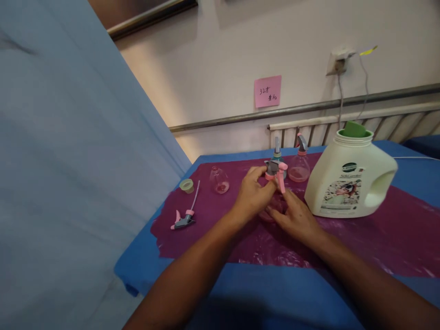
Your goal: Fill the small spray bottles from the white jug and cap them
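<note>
My left hand (252,192) is closed on a grey and pink spray trigger head (276,172), its fingers pinching the collar. My right hand (295,217) wraps round a small clear pink spray bottle (273,206) under that head, which it mostly hides. Both hands rest over a purple plastic sheet (213,229) on a blue table. A second trigger head (184,220) with its long tube lies loose at the left. An open small clear bottle (219,179) stands beside a pale green cap (186,185).
A large white detergent jug (347,178) with a green top stands right of my hands. Two assembled spray bottles (298,165) stand behind them. A blue cloth screen (68,160) fills the left. A pink note (267,91) and a socket are on the wall.
</note>
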Tool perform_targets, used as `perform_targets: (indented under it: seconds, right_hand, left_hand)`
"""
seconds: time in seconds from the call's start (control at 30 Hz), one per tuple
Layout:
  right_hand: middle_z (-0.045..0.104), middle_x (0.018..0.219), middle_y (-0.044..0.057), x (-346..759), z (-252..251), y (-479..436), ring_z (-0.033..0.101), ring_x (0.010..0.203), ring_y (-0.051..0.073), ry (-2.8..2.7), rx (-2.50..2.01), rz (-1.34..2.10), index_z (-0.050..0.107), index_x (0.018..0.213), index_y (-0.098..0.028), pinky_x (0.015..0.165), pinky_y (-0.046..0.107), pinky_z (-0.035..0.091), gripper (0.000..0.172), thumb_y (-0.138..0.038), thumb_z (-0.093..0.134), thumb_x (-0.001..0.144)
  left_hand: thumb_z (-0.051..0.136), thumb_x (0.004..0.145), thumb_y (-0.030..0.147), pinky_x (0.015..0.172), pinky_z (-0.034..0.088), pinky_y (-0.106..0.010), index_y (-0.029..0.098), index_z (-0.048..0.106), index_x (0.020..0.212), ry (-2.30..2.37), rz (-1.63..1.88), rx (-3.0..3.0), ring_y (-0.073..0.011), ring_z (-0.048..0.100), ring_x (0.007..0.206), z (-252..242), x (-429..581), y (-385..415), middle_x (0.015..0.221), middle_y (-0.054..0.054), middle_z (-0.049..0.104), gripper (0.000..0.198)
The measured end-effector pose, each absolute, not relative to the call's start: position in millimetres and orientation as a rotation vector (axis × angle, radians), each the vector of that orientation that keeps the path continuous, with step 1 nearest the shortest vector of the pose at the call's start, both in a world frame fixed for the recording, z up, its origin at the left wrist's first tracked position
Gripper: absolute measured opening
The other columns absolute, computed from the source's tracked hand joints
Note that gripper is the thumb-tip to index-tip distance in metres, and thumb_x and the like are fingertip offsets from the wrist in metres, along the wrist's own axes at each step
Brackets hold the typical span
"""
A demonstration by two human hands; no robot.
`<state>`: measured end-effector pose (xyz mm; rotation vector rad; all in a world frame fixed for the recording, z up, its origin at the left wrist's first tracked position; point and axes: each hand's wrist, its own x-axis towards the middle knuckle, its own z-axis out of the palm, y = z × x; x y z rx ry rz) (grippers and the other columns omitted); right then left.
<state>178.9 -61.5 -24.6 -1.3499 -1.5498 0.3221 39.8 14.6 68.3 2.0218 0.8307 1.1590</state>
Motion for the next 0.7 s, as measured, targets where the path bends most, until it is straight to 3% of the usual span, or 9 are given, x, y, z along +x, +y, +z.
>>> perform_targets:
  seconds: [0.1, 0.27, 0.43, 0.6, 0.7]
  right_hand:
    - [0.072, 0.152, 0.014, 180, -24, -62, 0.070, 0.141, 0.035, -1.562, -1.316, 0.308, 0.062, 0.154, -0.027, 0.119, 0.056, 0.058, 0.056, -0.041, 0.070, 0.100]
    - [0.075, 0.144, 0.015, 184, -32, -64, 0.074, 0.133, 0.039, -1.559, -1.373, 0.304, 0.063, 0.153, -0.026, 0.115, 0.061, 0.059, 0.057, -0.049, 0.070, 0.101]
    - [0.070, 0.156, 0.018, 189, -38, -65, 0.067, 0.147, 0.042, -1.580, -1.417, 0.279, 0.060, 0.158, -0.024, 0.124, 0.064, 0.052, 0.066, -0.054, 0.071, 0.100]
    - [0.072, 0.151, 0.018, 192, -34, -67, 0.073, 0.137, 0.043, -1.563, -1.556, 0.363, 0.052, 0.165, -0.024, 0.118, 0.063, 0.057, 0.083, -0.065, 0.074, 0.097]
    - [0.073, 0.149, 0.018, 196, -33, -69, 0.074, 0.135, 0.042, -1.570, -1.557, 0.363, 0.052, 0.164, -0.025, 0.115, 0.060, 0.059, 0.082, -0.067, 0.073, 0.097]
  left_hand:
    - [0.079, 0.096, 0.020, 0.105, 0.056, -0.041, 0.021, 0.082, 0.117, 0.916, 1.112, 1.956, -0.0264, 0.074, 0.116, 50, 38, 6, 0.123, -0.009, 0.080, 0.022]
    - [0.077, 0.097, 0.025, 0.113, 0.057, -0.046, 0.021, 0.077, 0.133, 0.941, 1.088, 1.948, -0.0289, 0.073, 0.125, 33, 22, -7, 0.134, -0.013, 0.077, 0.036]
    - [0.075, 0.101, 0.033, 0.123, 0.052, -0.050, 0.020, 0.069, 0.145, 1.119, 1.006, 2.188, -0.0322, 0.066, 0.142, 27, -47, -12, 0.147, -0.015, 0.071, 0.046]
    - [0.070, 0.102, 0.030, 0.124, 0.047, -0.060, 0.018, 0.065, 0.145, 1.629, 0.597, 2.525, -0.0392, 0.063, 0.142, 29, -151, -10, 0.149, -0.019, 0.069, 0.045]
    - [0.071, 0.100, 0.030, 0.132, 0.034, -0.068, 0.019, 0.064, 0.148, 1.863, 0.302, 2.540, -0.0414, 0.062, 0.145, 29, -194, -11, 0.146, -0.020, 0.071, 0.049]
